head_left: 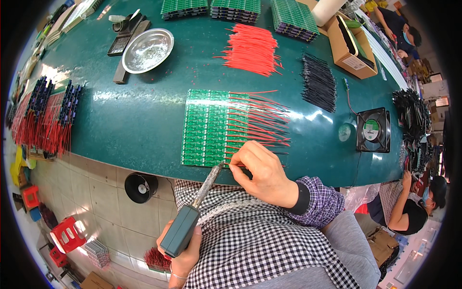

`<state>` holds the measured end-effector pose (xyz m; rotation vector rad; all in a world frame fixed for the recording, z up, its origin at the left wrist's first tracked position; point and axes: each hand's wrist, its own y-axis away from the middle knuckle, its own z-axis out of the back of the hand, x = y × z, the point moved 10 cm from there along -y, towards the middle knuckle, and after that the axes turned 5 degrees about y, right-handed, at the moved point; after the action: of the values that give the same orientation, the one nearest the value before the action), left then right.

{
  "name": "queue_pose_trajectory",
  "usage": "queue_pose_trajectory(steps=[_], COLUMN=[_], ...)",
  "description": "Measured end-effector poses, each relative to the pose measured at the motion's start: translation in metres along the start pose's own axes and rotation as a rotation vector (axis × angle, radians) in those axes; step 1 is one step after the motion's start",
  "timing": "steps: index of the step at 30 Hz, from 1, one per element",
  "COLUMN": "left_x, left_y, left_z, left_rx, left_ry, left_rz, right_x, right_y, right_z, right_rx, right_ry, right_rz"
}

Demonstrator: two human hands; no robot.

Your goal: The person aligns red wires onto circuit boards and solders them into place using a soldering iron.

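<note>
My left hand (188, 255) is closed round the dark green handle of a soldering iron (180, 231), its metal shaft slanting up to the right. The iron's tip meets the near edge of a green circuit board panel (206, 127) lying on the table. Just right of that tip, my right hand (264, 173) pinches a thin wire at the panel's near right corner; the fingers hide most of it. Rows of red and black wires (262, 123) fan out rightward from the panel.
Beyond the panel lie a red wire pile (252, 49), a black wire pile (318, 83) and stacked green boards (293, 19). A metal bowl (148, 50) stands far left, with wired boards (48, 115) at the left edge. A fan (373, 130) stands right; co-workers (406, 207) sit beyond.
</note>
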<state>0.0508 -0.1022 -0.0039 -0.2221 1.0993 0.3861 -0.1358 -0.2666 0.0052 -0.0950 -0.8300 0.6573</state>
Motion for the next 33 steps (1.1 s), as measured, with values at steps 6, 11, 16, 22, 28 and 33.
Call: queue_pose_trajectory(steps=[6,11,16,22,28,33], left_x=[0.015,0.032,0.041,0.022,0.007,0.003], left_y=[0.008,0.018,0.017,0.01,0.002,0.003], left_z=[0.002,0.011,0.016,0.01,0.001,0.001], left_rx=[-0.021,-0.073,-0.162,-0.067,0.016,0.003], left_ry=[0.048,0.094,0.176,0.062,0.017,0.011], left_rz=[0.003,0.091,0.21,0.049,0.042,-0.01], right_x=[0.002,0.001,0.0,0.0,0.0,0.0], right_y=[-0.001,0.0,0.0,0.0,0.0,0.001], right_z=[0.001,0.001,0.0,0.0,0.001,0.001], right_rx=[-0.005,0.007,0.003,-0.002,-0.006,-0.003], right_ry=[-0.002,-0.005,0.004,-0.012,-0.009,-0.006], right_rz=[0.009,0.005,-0.002,0.009,0.01,0.014])
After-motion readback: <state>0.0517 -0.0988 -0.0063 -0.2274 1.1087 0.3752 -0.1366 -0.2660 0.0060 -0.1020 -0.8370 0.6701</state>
